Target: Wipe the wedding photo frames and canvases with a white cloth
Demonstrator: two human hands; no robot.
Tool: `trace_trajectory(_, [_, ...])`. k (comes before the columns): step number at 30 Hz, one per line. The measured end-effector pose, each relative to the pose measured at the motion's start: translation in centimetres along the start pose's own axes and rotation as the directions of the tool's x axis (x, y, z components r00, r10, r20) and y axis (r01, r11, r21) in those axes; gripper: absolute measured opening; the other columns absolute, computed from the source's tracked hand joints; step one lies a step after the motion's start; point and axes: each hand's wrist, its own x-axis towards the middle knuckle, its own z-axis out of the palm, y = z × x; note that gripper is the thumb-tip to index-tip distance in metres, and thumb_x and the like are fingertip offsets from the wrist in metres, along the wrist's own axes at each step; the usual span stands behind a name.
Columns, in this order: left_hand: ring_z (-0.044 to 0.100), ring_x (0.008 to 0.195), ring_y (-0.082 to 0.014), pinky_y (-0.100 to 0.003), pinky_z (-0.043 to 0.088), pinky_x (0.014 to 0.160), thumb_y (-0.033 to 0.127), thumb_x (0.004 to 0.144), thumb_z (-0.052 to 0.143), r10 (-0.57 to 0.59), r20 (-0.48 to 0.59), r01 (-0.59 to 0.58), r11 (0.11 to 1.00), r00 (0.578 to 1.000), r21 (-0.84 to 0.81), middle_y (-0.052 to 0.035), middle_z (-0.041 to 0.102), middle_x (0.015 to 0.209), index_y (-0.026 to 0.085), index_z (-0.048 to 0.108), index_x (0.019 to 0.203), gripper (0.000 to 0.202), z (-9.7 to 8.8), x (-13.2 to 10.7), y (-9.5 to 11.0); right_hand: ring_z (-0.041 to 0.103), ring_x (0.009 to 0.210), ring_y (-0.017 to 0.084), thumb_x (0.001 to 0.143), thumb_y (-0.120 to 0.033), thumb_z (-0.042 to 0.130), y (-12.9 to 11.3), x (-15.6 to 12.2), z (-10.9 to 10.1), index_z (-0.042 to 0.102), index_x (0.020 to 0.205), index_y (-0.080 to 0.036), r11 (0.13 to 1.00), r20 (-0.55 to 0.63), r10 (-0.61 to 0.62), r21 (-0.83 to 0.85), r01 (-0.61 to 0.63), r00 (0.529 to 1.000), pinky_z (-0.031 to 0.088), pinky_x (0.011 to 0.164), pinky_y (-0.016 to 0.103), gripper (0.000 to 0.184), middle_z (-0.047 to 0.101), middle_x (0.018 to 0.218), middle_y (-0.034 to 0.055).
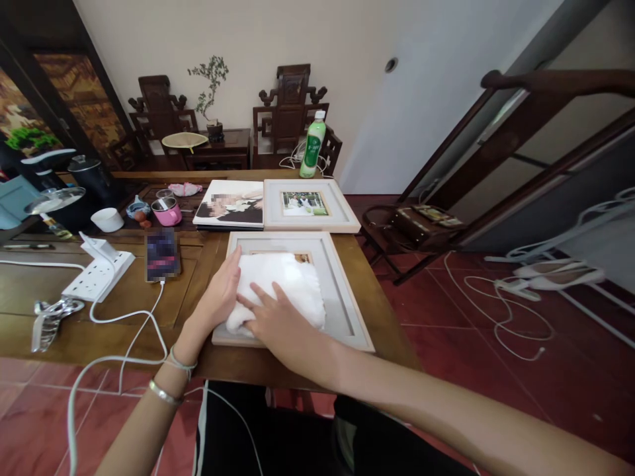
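Note:
A pale-framed picture lies flat on the wooden table in front of me. A white cloth is spread over its glass. My right hand lies flat on the cloth with fingers stretched out, pressing it down. My left hand rests at the frame's left edge, fingers extended against the cloth's side. Bracelets sit on my left wrist.
A second framed photo and a photo album lie farther back. A green bottle stands behind them. A phone on a cable, a white power strip, a pink cup and a white bowl sit left. Cables trail on the red floor.

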Motion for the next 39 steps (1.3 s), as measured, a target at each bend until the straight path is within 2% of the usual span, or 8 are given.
trace_trajectory(6, [0.036,0.137,-0.0208,-0.039,0.024,0.116,0.037,0.097,0.029,0.003,-0.033,-0.002,0.998,0.999,0.056,-0.0133,0.039,0.148,0.011,0.036,0.142,0.053,0.1,0.3,0.1,0.028,0.136,0.038,0.082,-0.005,0.053,0.6,-1.0,-1.7,0.069,0.105,-0.013,0.998,0.042,-0.034,0.052,0.032,0.999,0.029,0.105,0.061,0.03,0.041,0.146,0.012])
trace_trajectory(10, [0.038,0.136,-0.0219,-0.042,0.027,0.115,0.021,0.093,0.034,0.063,-0.037,-0.059,0.991,0.997,0.12,-0.0145,0.043,0.145,0.011,0.043,0.138,0.047,0.6,0.3,-0.4,0.039,0.131,0.036,0.076,0.002,0.053,1.3,-2.5,-3.2,0.07,0.102,-0.015,0.995,0.139,0.029,0.094,-0.043,0.99,0.035,0.101,0.059,0.035,0.051,0.138,0.0123])
trace_trajectory(13, [0.037,0.136,-0.0227,-0.043,0.028,0.115,0.008,0.085,0.035,0.094,-0.037,-0.088,0.987,0.995,0.136,-0.0161,0.044,0.144,0.009,0.045,0.135,0.051,0.9,0.3,-0.8,0.041,0.129,0.035,0.07,0.005,0.053,0.7,-3.3,-3.7,0.069,0.106,-0.016,0.984,0.21,0.059,0.154,-0.092,0.976,0.039,0.098,0.056,0.045,0.05,0.14,0.0111])
trace_trajectory(18, [0.046,0.13,-0.0218,-0.041,0.032,0.113,0.003,0.08,0.036,0.054,-0.132,-0.039,0.993,0.99,0.112,-0.0135,0.054,0.136,0.01,0.054,0.127,0.051,1.2,0.2,-0.9,0.026,0.136,0.042,0.073,-0.01,0.06,-2.9,-2.4,-1.7,0.061,0.121,-0.016,0.983,0.104,0.057,0.166,-0.074,0.993,0.028,0.102,0.066,0.048,0.036,0.148,0.0166])
trace_trajectory(23, [0.049,0.128,-0.0226,-0.042,0.035,0.111,0.005,0.081,0.037,0.034,-0.142,-0.016,0.992,0.989,0.127,-0.0131,0.056,0.134,0.011,0.055,0.125,0.048,1.0,0.2,-0.7,0.033,0.132,0.043,0.087,-0.023,0.052,-4.1,-0.9,0.3,0.064,0.116,-0.017,0.994,-0.013,0.081,0.074,-0.08,0.997,0.029,0.1,0.068,0.032,0.043,0.143,0.0195])
trace_trajectory(28, [0.045,0.131,-0.0224,-0.045,0.036,0.111,0.003,0.081,0.034,0.096,-0.067,-0.086,0.986,0.993,0.14,-0.0117,0.057,0.133,0.014,0.056,0.124,0.049,0.9,0.1,-0.6,0.032,0.133,0.042,0.083,-0.012,0.054,-1.3,-3.2,1.0,0.066,0.115,-0.015,0.998,0.014,-0.008,0.065,0.007,1.0,0.029,0.102,0.065,0.035,0.042,0.143,0.02])
trace_trajectory(35, [0.047,0.129,-0.0256,-0.045,0.036,0.111,0.001,0.079,0.035,0.111,-0.05,-0.101,0.979,0.993,0.177,-0.0172,0.06,0.127,0.007,0.06,0.117,0.046,0.9,0.4,-0.4,0.039,0.132,0.035,0.068,0.001,0.05,4.9,-12.1,3.0,0.074,0.096,-0.019,0.991,-0.049,0.132,0.002,-0.132,0.99,0.031,0.105,0.059,0.042,0.052,0.137,0.0146])
trace_trajectory(39, [0.042,0.133,-0.026,-0.047,0.034,0.112,0.002,0.08,0.035,0.094,-0.011,-0.088,0.964,0.996,0.25,-0.015,0.058,0.131,0.008,0.062,0.117,0.046,1.3,0.5,-0.2,0.036,0.133,0.034,0.066,0.0,0.05,5.4,-12.8,3.2,0.074,0.093,-0.02,0.994,-0.068,0.105,-0.019,-0.106,0.992,0.03,0.106,0.059,0.041,0.051,0.138,0.0129])
